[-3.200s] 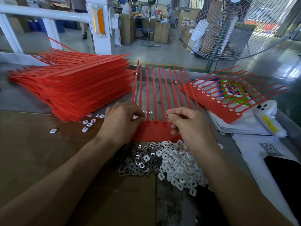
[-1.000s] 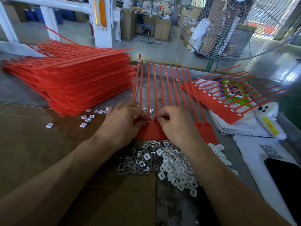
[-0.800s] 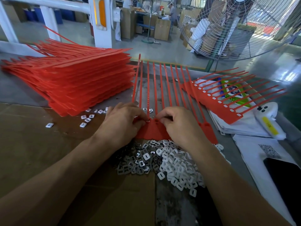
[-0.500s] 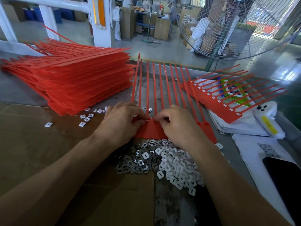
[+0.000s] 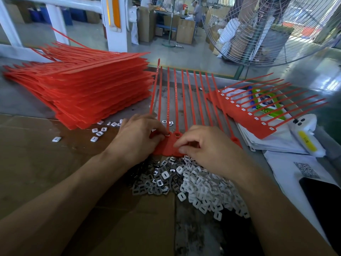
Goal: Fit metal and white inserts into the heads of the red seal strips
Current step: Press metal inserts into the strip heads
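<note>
While the left hand (image 5: pixel 137 138) pins the strip heads (image 5: pixel 167 146) to the table, fingers curled on them, the right hand (image 5: pixel 204 146) pinches their near edge; insert piles (image 5: pixel 186 180) lie just below both hands

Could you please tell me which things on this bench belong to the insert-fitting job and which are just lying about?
Job: strip set, left hand, right hand, metal inserts, white inserts, red stack, finished set.
Lying about: fan, papers, phone.
</note>
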A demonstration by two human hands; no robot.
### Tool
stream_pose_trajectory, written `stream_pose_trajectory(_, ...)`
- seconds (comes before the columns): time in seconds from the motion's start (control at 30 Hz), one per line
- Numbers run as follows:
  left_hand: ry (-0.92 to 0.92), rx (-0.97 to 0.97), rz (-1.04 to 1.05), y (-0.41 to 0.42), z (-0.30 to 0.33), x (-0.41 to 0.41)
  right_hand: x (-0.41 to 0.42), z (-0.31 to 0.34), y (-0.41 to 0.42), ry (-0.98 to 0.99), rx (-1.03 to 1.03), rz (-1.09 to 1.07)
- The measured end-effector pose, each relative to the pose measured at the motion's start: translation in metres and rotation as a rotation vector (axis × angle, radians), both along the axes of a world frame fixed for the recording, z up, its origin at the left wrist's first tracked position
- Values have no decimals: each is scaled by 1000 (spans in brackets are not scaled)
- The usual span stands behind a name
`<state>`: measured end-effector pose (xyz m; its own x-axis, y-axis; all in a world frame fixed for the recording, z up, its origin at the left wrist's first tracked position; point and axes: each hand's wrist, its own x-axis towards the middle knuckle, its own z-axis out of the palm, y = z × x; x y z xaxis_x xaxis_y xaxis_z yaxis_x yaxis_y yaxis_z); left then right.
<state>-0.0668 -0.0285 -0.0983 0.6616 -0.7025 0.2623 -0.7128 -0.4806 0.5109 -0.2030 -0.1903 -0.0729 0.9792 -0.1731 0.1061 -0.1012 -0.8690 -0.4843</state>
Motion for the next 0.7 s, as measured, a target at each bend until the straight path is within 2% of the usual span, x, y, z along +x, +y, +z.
stream_pose_trajectory(0.17,6,-17,2,-1,0,-1,-1,1,5,46,44,71)
stream_pose_trajectory(0.47,7,-13,4,-1,1,-2,2,-5,12,45,7,38)
stream_pose_trajectory(0.57,6,-5,0,0,2,-2,1,-5,11,-30,78,5)
stream_pose_trajectory(0.7,11,-11,-2,0,2,-2,1,-6,2,-183,208,-156)
